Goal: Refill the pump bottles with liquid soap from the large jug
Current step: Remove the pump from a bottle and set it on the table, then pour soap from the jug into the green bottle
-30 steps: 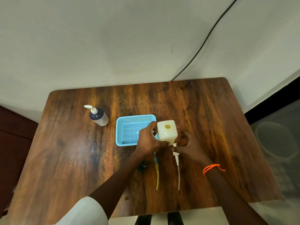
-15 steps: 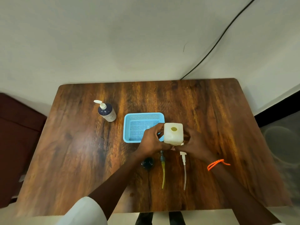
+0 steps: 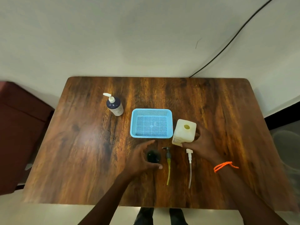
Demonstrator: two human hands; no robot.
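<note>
Nearest the person, two removed pump heads lie flat on the dark wood-grain table: a dark pump with a yellowish dip tube and, to its right, a white pump with a clear tube. Just left of the dark pump stands a small dark round bottle, open-topped. The left hand has left the jug it was steadying half a second ago and now cups this bottle, fingers curved round its side, thumb on the near side; whether it grips firmly or only brackets it I cannot tell. The right hand still grips the pale yellowish square plastic jug, which stands upright and uncapped, just right of the light blue perforated plastic tray. Further back left, a dark blue pump bottle with a white pump stands apart. The shift suggests the dark bottle is being steadied for the pour, which has not yet begun
</note>
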